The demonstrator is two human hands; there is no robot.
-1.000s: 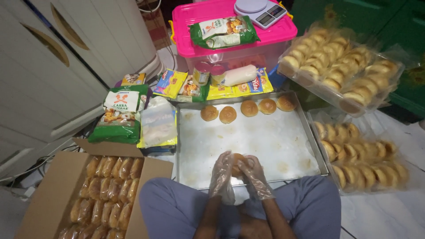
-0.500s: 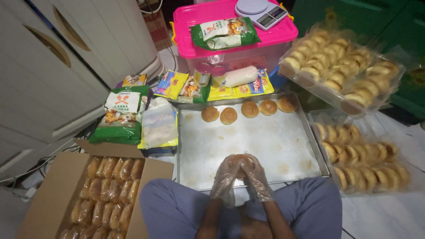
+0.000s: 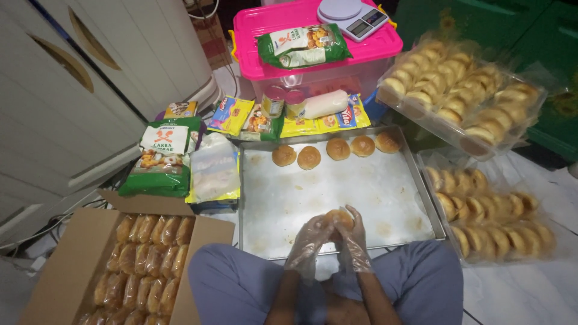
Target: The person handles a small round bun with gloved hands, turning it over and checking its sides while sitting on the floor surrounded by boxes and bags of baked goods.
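While the person is sitting cross-legged on the floor, both hands are meeting over the near edge of a large metal baking tray (image 3: 385, 198). The left hand (image 3: 308, 241) and the right hand (image 3: 354, 241), each wearing a thin clear plastic glove, are cupping a single golden bun (image 3: 339, 218) between their fingertips — both hands are closed around it, neither lying free. Gloves of this kind are probably keeping bare skin off the bread.

Five more buns (image 3: 337, 150) are lying in a loose row along the far edge of the tray, well apart from the held one; the rest of the tray's surface is showing only pale floury marks. A cardboard box (image 3: 66, 265) is standing open at the person's left knee, with wrapped buns packed upright in tight rows, likely so that more can fit. To the right, clear bags of buns (image 3: 494, 216) are resting on the floor, and a further tray of buns under plastic (image 3: 463, 90) is leaning above them.

Beyond the baking tray, a pink-lidded storage tub (image 3: 313, 60) is carrying a green packet and a small kitchen scale (image 3: 352, 15) — within reach yet away from the bread. Green and yellow packets (image 3: 159, 159) are lying beside the tray's left edge.
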